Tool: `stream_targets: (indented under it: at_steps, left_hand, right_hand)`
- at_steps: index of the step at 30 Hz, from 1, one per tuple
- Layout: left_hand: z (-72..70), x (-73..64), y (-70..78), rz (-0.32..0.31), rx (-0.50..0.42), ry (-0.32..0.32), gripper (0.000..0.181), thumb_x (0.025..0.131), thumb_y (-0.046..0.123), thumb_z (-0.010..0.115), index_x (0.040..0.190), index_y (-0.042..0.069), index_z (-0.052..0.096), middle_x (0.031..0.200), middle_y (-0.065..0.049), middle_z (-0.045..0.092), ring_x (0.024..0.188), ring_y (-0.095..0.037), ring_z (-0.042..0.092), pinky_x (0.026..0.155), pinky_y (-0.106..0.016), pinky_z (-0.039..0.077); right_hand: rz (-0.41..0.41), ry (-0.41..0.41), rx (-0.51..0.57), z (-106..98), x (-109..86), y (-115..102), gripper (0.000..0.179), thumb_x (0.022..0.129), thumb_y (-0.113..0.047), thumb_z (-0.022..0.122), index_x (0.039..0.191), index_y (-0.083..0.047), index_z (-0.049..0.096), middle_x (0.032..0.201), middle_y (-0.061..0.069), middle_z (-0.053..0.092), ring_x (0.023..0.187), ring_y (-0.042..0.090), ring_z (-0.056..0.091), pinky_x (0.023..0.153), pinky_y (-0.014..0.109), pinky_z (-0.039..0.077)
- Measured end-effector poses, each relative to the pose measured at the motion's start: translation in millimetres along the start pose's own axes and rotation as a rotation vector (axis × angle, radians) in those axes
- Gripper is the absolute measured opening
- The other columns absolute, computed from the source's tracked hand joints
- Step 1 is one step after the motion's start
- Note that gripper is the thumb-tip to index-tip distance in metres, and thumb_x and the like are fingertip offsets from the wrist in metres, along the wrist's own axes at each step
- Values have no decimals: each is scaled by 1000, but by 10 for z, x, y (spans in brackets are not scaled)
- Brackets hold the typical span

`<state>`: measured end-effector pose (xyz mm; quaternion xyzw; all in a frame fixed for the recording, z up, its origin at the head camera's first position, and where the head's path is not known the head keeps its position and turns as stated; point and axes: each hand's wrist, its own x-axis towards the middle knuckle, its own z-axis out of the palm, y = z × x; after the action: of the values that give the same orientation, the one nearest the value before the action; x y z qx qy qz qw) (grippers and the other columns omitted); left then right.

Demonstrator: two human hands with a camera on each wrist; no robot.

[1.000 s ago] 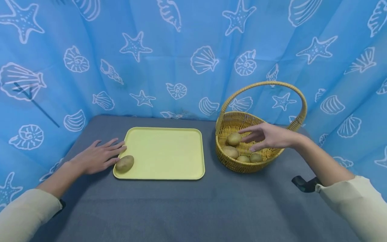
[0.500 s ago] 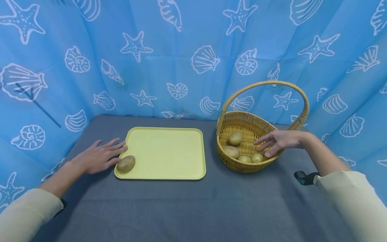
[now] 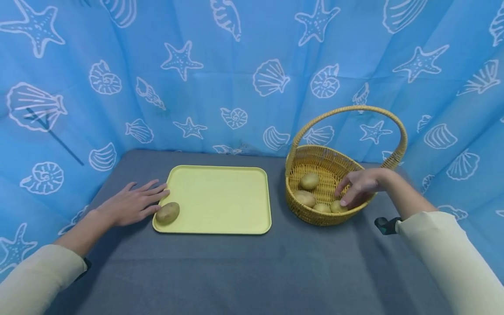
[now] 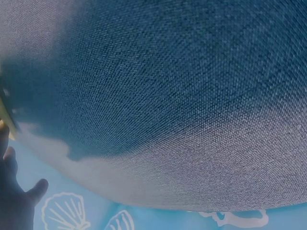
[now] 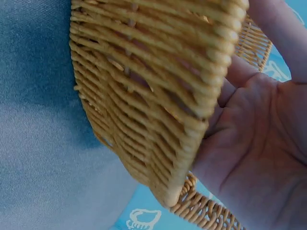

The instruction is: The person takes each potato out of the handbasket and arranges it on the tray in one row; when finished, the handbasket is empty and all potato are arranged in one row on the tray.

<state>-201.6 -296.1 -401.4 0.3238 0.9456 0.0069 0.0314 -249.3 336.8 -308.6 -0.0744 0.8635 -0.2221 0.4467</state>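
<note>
Right fingers (image 3: 348,197) at 1 potato (image 3: 337,206) in wicker basket (image 3: 320,220)

Both of the person's arms enter from the lower corners of the head view, pale sleeves (image 3: 445,253) ending partway along each forearm. The left forearm (image 3: 76,232) slants up and rightward; the left hand (image 3: 135,204), left of centre, lies back upward, its fingers (image 3: 151,192) extended and spread. The right forearm (image 3: 411,199) slants up and leftward; the right hand (image 3: 362,183), right of centre, bends down at the wrist, its thumb (image 3: 344,201) apart from the index finger, the remaining fingers largely hidden. The left wrist view shows one hand darkly at lower left; the right, a creased palm (image 5: 261,139) at right.
</note>
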Motion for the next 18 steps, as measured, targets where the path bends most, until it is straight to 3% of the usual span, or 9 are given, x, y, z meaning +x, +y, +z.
stream_targets:
  at_steps: [3,9,18]
  left_hand:
    - [-9,6,10,-2,-1,-6,54,105,42,48,151,14,47,156,-12,40,145,-40,30,106,-73,23]
    - [-34,10,18,-12,1,-43,55,106,42,44,153,14,43,158,-12,37,146,-40,27,107,-73,22]
    - [-15,0,5,-26,-24,-45,56,106,45,43,154,15,42,159,-11,34,147,-40,25,107,-73,20]
  right_hand:
    - [14,-4,-13,28,39,-30,58,87,-32,78,132,-1,57,129,13,51,110,18,54,92,32,48]
    - [-5,-28,-72,59,103,-89,47,86,-29,80,121,-4,62,105,5,59,91,15,55,81,33,48]
    - [-109,-22,-91,14,50,-122,54,88,-25,78,130,3,59,86,1,66,77,12,57,76,31,50]
